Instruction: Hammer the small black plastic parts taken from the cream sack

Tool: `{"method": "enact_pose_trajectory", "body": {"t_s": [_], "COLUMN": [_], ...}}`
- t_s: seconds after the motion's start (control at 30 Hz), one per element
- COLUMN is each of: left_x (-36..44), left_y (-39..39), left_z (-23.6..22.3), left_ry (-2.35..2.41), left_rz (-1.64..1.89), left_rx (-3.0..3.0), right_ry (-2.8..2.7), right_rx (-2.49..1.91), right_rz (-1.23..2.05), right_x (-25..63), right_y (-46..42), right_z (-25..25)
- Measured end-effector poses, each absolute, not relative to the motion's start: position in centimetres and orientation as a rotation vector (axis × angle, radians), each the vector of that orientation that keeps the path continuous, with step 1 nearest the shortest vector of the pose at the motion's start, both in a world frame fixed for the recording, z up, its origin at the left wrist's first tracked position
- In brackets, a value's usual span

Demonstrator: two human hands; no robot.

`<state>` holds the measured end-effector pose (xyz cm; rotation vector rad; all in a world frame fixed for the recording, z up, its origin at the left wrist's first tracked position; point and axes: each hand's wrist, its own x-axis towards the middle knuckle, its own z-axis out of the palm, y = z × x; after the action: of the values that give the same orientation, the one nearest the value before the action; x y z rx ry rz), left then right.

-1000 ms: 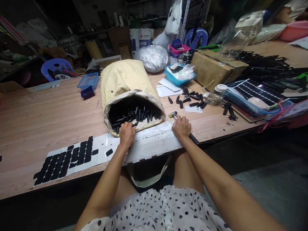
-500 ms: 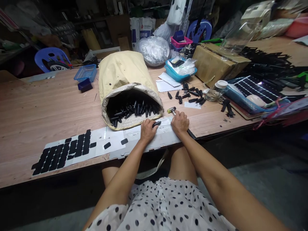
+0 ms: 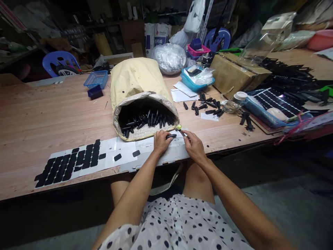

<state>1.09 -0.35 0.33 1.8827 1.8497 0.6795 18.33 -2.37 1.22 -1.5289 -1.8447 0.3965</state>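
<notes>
My left hand (image 3: 161, 141) is closed on a small black tapered part (image 3: 171, 135), holding it down over the white board (image 3: 153, 156) at the table's front edge. In my right hand (image 3: 194, 146) is a small hammer (image 3: 179, 127) with a yellow-faced head, its handle gripped in the fingers. The hammer head is close beside the part's right end; whether they touch I cannot tell. Just beyond my left hand lies a cream sack (image 3: 139, 74), its mouth toward me, with many similar black parts (image 3: 151, 118) inside.
More black parts (image 3: 209, 105) lie loose to the right of the sack. On the left are black rounded patches on a sheet (image 3: 107, 148). A blue basket (image 3: 96, 79), a teal basket (image 3: 196, 83), a cardboard box (image 3: 229, 74) and a blue tray (image 3: 270, 118) stand farther off.
My right hand has turned the hammer, bringing its head left and nearer to the black part. The left hand keeps its hold. The camera view has shifted slightly.
</notes>
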Motion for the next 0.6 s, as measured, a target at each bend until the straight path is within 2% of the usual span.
{"method": "enact_pose_trajectory", "body": {"t_s": [0.6], "left_x": [1.5], "left_y": [-0.5], "left_z": [0.6], "left_ry": [1.883], "left_rz": [0.686], "left_rx": [1.856], "right_ry": [-1.882], "right_rx": [-1.593], "right_rz": [0.339], "right_x": [16.9], "right_y": [-3.1], "right_z": [0.7]}}
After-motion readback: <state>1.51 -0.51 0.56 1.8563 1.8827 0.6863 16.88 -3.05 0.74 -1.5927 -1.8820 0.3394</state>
